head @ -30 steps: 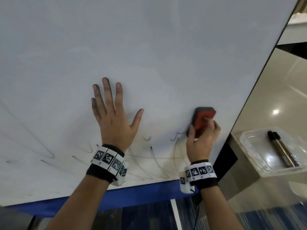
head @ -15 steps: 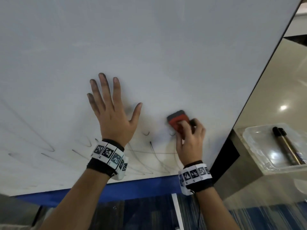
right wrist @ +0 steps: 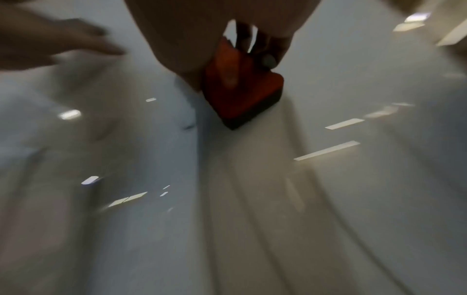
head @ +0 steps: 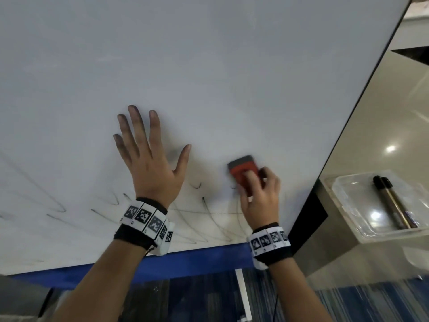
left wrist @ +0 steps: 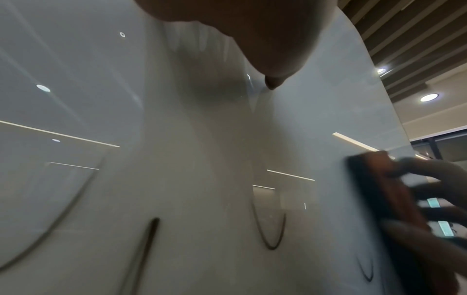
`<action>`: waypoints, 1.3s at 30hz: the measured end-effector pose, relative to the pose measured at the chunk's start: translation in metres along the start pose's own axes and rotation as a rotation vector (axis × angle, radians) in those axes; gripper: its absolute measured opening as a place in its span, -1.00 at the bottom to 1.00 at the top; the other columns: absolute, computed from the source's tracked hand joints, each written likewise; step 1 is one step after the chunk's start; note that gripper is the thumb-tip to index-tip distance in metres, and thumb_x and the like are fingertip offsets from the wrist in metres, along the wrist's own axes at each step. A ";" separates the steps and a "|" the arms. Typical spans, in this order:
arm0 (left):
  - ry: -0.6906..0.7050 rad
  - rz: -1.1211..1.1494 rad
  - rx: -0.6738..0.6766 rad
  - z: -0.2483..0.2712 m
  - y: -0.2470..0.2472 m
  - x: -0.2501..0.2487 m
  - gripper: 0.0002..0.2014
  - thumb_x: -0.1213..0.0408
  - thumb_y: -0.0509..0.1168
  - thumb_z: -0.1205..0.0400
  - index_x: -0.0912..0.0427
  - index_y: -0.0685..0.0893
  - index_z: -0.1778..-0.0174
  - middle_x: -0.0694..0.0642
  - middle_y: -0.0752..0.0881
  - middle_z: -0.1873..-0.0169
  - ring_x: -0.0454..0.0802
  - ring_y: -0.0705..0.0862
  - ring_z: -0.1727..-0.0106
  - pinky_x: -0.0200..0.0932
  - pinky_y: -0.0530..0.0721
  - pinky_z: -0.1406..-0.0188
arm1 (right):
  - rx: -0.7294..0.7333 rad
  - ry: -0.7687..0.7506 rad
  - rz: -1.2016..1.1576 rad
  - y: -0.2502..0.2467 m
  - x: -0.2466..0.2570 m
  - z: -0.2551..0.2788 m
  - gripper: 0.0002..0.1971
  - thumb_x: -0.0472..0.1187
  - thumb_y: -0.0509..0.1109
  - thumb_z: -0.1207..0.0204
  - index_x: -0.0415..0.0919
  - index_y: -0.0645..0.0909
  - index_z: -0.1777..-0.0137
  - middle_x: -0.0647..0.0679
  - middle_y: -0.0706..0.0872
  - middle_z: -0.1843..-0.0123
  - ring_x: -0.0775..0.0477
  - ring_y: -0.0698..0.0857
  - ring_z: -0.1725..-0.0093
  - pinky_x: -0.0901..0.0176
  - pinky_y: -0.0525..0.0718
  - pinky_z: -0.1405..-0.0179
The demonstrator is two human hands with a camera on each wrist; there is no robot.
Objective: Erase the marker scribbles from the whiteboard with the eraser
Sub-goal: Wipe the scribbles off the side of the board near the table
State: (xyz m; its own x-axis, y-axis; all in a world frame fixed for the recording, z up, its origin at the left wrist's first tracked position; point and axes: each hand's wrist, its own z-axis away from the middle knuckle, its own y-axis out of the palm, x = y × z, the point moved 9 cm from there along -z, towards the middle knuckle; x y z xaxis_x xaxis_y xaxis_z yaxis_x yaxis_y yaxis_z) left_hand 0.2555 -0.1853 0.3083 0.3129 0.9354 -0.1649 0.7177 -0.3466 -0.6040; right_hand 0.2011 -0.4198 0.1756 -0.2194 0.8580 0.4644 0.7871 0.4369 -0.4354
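The left hand (head: 148, 159) lies flat with fingers spread on the whiteboard (head: 209, 66), probably to steady it. The right hand (head: 260, 198) grips the red eraser (head: 243, 169), pad pressed against the board just above the remaining scribbles (head: 209, 212) near its lower edge.

The right hand (head: 260, 196) covers the lower half of the eraser (head: 243, 168), so its grip and any scribble beneath cannot be read, and the right wrist view is smeared with blur. In the left wrist view the left hand (left wrist: 252, 36) is cut off by the top edge. The pens (head: 392, 203) in the tray (head: 343, 201) are too small to tell apart.
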 end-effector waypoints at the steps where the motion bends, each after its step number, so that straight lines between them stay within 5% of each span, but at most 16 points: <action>1: 0.007 0.003 0.005 0.001 0.000 0.001 -0.15 -0.19 0.27 -0.73 0.26 0.11 -0.77 0.45 0.05 -0.74 0.47 -0.01 -0.77 0.45 0.00 -0.74 | -0.096 0.169 -0.040 -0.018 -0.036 -0.002 -0.52 -0.24 0.57 -0.52 -0.16 0.51 -0.40 -0.39 0.51 -0.33 -0.38 0.54 -0.25 -0.17 0.62 -0.27; 3: 0.011 -0.001 0.017 0.001 0.001 0.002 -0.15 -0.18 0.27 -0.73 0.25 0.10 -0.78 0.44 0.04 -0.75 0.48 -0.02 -0.77 0.45 -0.02 -0.74 | -0.304 0.491 -0.154 -0.047 -0.096 0.004 -0.39 -0.22 0.52 -0.56 -0.30 0.39 -0.56 -0.39 0.48 -0.40 -0.36 0.53 -0.37 -0.10 0.56 -0.46; 6: -0.014 -0.003 0.023 0.002 0.002 -0.004 -0.14 -0.20 0.25 -0.73 0.29 0.11 -0.77 0.48 0.04 -0.74 0.51 -0.02 -0.76 0.49 -0.03 -0.72 | -0.414 0.621 -0.196 -0.051 -0.096 0.006 -0.37 -0.31 0.47 -0.58 -0.46 0.34 -0.58 -0.48 0.44 -0.45 -0.40 0.47 -0.44 0.55 0.24 -0.52; 7: -0.024 -0.003 0.023 0.003 0.003 -0.005 -0.14 -0.20 0.24 -0.73 0.30 0.11 -0.77 0.49 0.04 -0.73 0.52 -0.02 -0.76 0.51 -0.02 -0.71 | -0.365 0.565 -0.190 -0.043 -0.078 0.002 -0.42 -0.34 0.49 -0.56 -0.45 0.40 -0.53 -0.48 0.45 -0.41 -0.40 0.48 -0.40 0.54 0.25 -0.47; 10: -0.043 -0.006 0.020 0.004 0.007 -0.007 -0.14 -0.21 0.24 -0.73 0.30 0.12 -0.77 0.52 0.04 -0.72 0.55 -0.02 -0.75 0.56 0.02 -0.67 | -0.111 0.282 -0.141 -0.007 -0.017 -0.005 -0.54 -0.35 0.52 -0.51 -0.20 0.52 -0.39 -0.41 0.44 -0.41 -0.38 0.47 -0.34 0.05 0.44 -0.40; 13: -0.037 -0.014 0.003 0.006 0.010 -0.007 -0.15 -0.21 0.24 -0.73 0.29 0.13 -0.76 0.55 0.08 -0.71 0.56 0.01 -0.74 0.58 0.04 -0.66 | -0.011 0.132 -0.005 0.007 -0.030 0.013 -0.57 -0.31 0.53 -0.53 -0.12 0.49 -0.34 -0.42 0.47 -0.38 -0.44 0.50 -0.30 -0.14 0.52 -0.32; 17: -0.012 -0.025 -0.004 0.008 0.012 -0.005 -0.15 -0.20 0.26 -0.73 0.24 0.11 -0.76 0.53 0.09 -0.71 0.55 0.03 -0.74 0.55 0.00 -0.69 | -0.252 0.675 -0.158 -0.014 -0.145 0.072 -0.41 -0.16 0.45 -0.56 -0.27 0.34 -0.53 -0.32 0.47 -0.40 -0.47 0.49 -0.41 -0.35 0.45 -0.52; 20: -0.006 -0.014 -0.006 0.010 0.013 -0.006 -0.16 -0.20 0.27 -0.73 0.22 0.11 -0.76 0.52 0.10 -0.71 0.54 0.04 -0.74 0.52 -0.02 -0.71 | -0.326 0.815 -0.196 -0.010 -0.145 0.082 -0.37 -0.36 0.45 -0.55 -0.43 0.30 -0.58 -0.50 0.44 -0.44 -0.52 0.45 -0.46 -0.04 0.32 -0.59; 22: -0.013 -0.009 -0.009 0.012 0.013 -0.006 -0.17 -0.19 0.28 -0.73 0.22 0.12 -0.75 0.53 0.11 -0.71 0.54 0.05 -0.74 0.52 -0.01 -0.71 | -0.258 0.667 -0.182 0.003 -0.108 0.070 -0.41 -0.44 0.48 -0.50 -0.27 0.35 -0.49 -0.49 0.48 -0.36 -0.41 0.49 -0.37 -0.02 0.37 -0.47; 25: -0.022 -0.013 -0.022 0.013 0.014 -0.007 -0.19 -0.18 0.28 -0.73 0.25 0.16 -0.73 0.57 0.15 -0.69 0.57 0.08 -0.73 0.57 0.05 -0.67 | 0.082 0.341 -0.135 0.041 -0.040 0.073 -0.50 -0.45 0.51 -0.46 -0.15 0.44 -0.32 -0.44 0.46 -0.37 -0.38 0.46 -0.32 -0.11 0.47 -0.37; 27: -0.024 -0.016 -0.031 0.014 0.014 -0.007 -0.20 -0.18 0.28 -0.73 0.28 0.20 -0.72 0.59 0.17 -0.67 0.59 0.10 -0.72 0.59 0.07 -0.65 | 0.184 0.251 -0.095 0.048 -0.039 0.081 -0.54 -0.43 0.53 -0.46 -0.11 0.47 -0.27 -0.42 0.46 -0.36 -0.39 0.47 -0.29 -0.11 0.51 -0.31; 31: -0.012 -0.040 -0.024 0.015 0.016 -0.005 -0.20 -0.17 0.30 -0.72 0.30 0.25 -0.72 0.60 0.18 -0.66 0.60 0.12 -0.71 0.58 0.09 -0.65 | -0.083 0.587 -0.130 0.004 -0.140 0.088 -0.52 -0.31 0.51 -0.45 -0.28 0.44 -0.33 -0.43 0.50 -0.27 -0.38 0.52 -0.22 -0.17 0.50 -0.35; 34: -0.025 -0.022 -0.019 0.017 0.016 -0.006 -0.21 -0.15 0.30 -0.72 0.31 0.25 -0.72 0.61 0.18 -0.66 0.61 0.11 -0.71 0.59 0.08 -0.64 | -0.196 0.832 -0.215 -0.001 -0.167 0.097 -0.43 -0.21 0.43 -0.46 -0.35 0.39 -0.44 -0.39 0.47 -0.34 -0.38 0.53 -0.33 -0.42 0.49 -0.42; 36: -0.037 -0.015 -0.013 0.017 0.017 -0.008 -0.21 -0.14 0.30 -0.73 0.32 0.25 -0.72 0.62 0.17 -0.66 0.62 0.11 -0.70 0.60 0.07 -0.64 | -0.184 0.775 -0.240 0.006 -0.140 0.087 -0.42 -0.19 0.43 -0.46 -0.40 0.39 -0.44 -0.40 0.48 -0.33 -0.42 0.53 -0.32 -0.41 0.52 -0.41; 39: -0.035 -0.006 -0.023 0.020 0.019 -0.009 -0.21 -0.12 0.30 -0.73 0.34 0.23 -0.71 0.64 0.16 -0.65 0.64 0.10 -0.69 0.61 0.06 -0.64 | -0.063 0.535 -0.228 0.018 -0.093 0.068 -0.52 -0.30 0.49 -0.51 -0.35 0.43 -0.38 -0.38 0.46 -0.34 -0.35 0.52 -0.28 -0.11 0.57 -0.29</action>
State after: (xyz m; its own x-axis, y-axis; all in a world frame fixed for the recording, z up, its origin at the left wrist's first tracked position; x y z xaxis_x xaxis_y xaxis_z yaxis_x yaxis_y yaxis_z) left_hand 0.2540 -0.1989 0.2827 0.2867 0.9392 -0.1890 0.7337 -0.3421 -0.5871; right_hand 0.1962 -0.4729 0.0720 -0.0782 0.4816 0.8729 0.7907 0.5633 -0.2399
